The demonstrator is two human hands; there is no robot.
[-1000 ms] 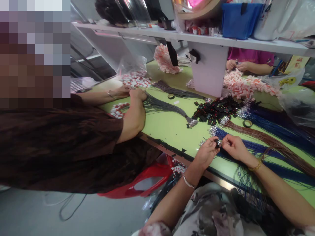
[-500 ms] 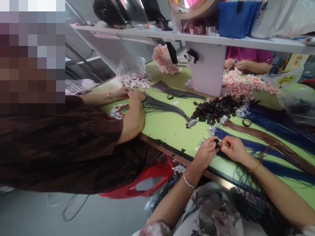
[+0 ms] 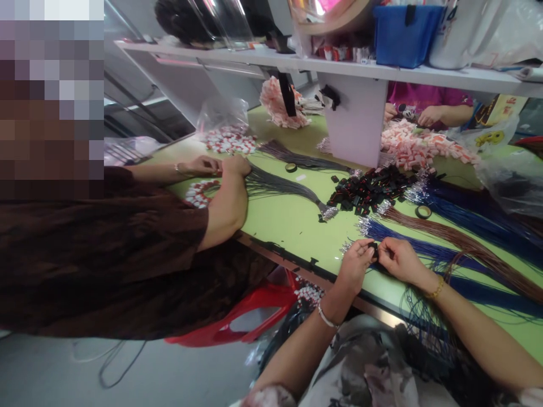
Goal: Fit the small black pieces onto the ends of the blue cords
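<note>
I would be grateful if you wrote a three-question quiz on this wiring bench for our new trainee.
1. Multiple choice: what do the fingers of the left hand hold?
A) a roll of tape
B) a black connector housing
C) a pair of scissors

2. True or false: the blue plastic bin stands on the shelf above the green tabletop.

3. Fill in: the metal terminals at the end of the brown wire bundle are ____ in colour.

Key: 1. B; 2. True; 3. silver.

The hands [image 3: 354, 267] partly hide the black piece [image 3: 374, 251] between them, its details too small to tell.
</note>
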